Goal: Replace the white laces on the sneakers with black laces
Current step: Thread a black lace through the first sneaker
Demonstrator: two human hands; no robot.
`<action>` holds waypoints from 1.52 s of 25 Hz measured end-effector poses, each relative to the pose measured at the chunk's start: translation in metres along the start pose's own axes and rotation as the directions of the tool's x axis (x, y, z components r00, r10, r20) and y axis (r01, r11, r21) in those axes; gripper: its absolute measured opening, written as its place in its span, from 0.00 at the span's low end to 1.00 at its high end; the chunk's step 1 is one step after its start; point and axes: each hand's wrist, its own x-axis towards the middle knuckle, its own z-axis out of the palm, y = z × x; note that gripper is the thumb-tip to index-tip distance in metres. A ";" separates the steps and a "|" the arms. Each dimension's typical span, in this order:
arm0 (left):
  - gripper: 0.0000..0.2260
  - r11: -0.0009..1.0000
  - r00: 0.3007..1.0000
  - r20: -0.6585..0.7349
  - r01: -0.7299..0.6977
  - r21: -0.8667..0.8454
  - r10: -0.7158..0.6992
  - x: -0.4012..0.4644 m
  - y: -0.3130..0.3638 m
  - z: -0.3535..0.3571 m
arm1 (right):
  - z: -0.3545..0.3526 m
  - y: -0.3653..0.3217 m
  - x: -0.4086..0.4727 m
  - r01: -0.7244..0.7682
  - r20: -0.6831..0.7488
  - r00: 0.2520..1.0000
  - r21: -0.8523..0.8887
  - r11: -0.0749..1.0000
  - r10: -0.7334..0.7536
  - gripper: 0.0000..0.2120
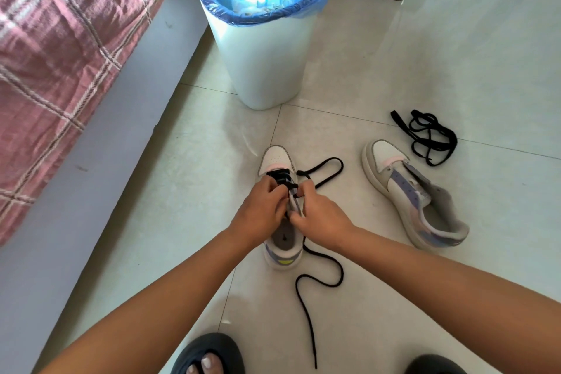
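A white, grey and lilac sneaker (277, 158) stands on the floor, toe away from me, with a black lace (326, 168) crossed through its front eyelets. My left hand (261, 212) grips the sneaker's left side at the eyelets. My right hand (321, 218) pinches the black lace at the right eyelets; one lace end loops out past the toe, the other trails toward my feet. The second sneaker (416, 200) lies to the right with no lace in it. A loose black lace (431, 136) is bundled on the floor behind it.
A white bin (264, 64) with a blue liner stands just beyond the sneakers, with white scraps inside. A bed with a red checked cover (60, 39) runs along the left. My feet in dark slippers (209, 355) are at the bottom edge. Pale floor tiles surround everything.
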 end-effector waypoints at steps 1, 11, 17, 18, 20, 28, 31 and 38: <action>0.05 0.999 1.000 -0.022 -0.004 -0.033 0.004 -0.002 0.001 -0.002 | 0.002 0.003 0.002 -0.030 -0.026 0.999 0.035 0.999 0.031 0.13; 0.08 0.898 0.944 0.250 0.293 -0.329 -0.216 -0.083 -0.041 -0.063 | -0.003 0.016 0.009 -0.227 -0.129 0.955 0.272 0.935 0.269 0.14; 0.10 0.795 0.686 0.416 0.436 0.421 -0.597 -0.159 -0.122 -0.080 | -0.006 0.019 0.008 -0.264 -0.050 0.944 0.478 0.838 0.326 0.15; 0.10 0.773 0.657 0.433 0.403 0.490 -0.617 -0.158 -0.120 -0.078 | -0.006 0.018 0.008 -0.291 0.000 0.940 0.527 0.799 0.342 0.15; 0.10 0.771 0.698 0.416 0.313 0.554 -0.582 -0.138 -0.106 -0.070 | -0.006 0.018 0.006 -0.360 0.108 0.918 0.630 0.689 0.381 0.15; 0.12 0.975 1.000 0.008 0.013 0.220 -0.015 -0.021 0.007 -0.031 | -0.014 0.039 0.029 -0.359 0.028 0.885 0.677 0.643 0.465 0.26; 0.14 0.944 0.998 0.067 -0.007 0.330 -0.016 0.007 0.019 -0.010 | -0.015 0.045 0.038 -0.302 -0.150 0.853 0.641 0.706 0.501 0.23; 0.14 0.929 0.989 0.116 0.045 0.368 -0.094 0.021 0.025 0.003 | -0.018 0.043 0.045 -0.407 0.259 0.871 0.856 0.318 0.417 0.20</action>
